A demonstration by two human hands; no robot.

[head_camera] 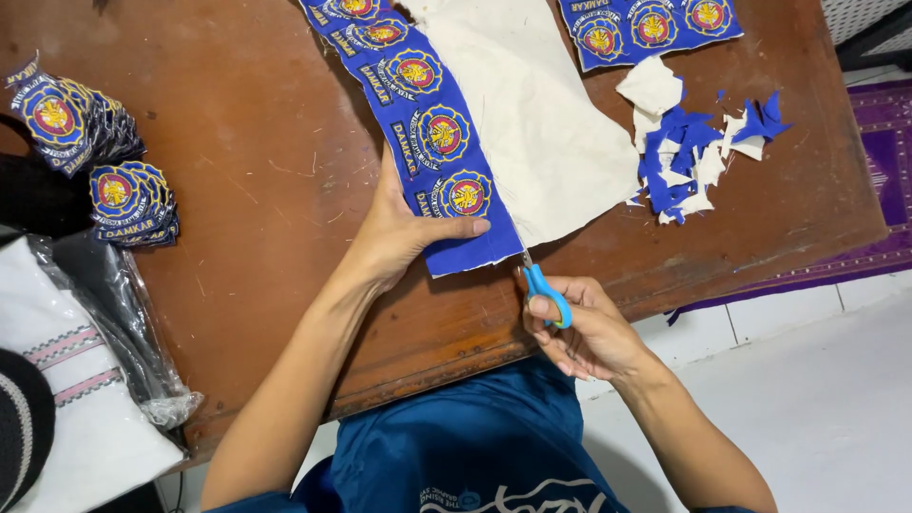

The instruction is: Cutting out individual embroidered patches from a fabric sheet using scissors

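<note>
Both hands are working: my left hand [404, 228] is pressing flat on the patch strip [427, 133], my right hand [584, 332] is gripping scissors [543, 285] at the strip's lower edge.

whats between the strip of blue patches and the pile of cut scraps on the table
In the head view, a sheet of cream backing cloth lies between the blue patch strip and the scrap pile, overlapping the strip's right edge and reaching the scraps.
</note>
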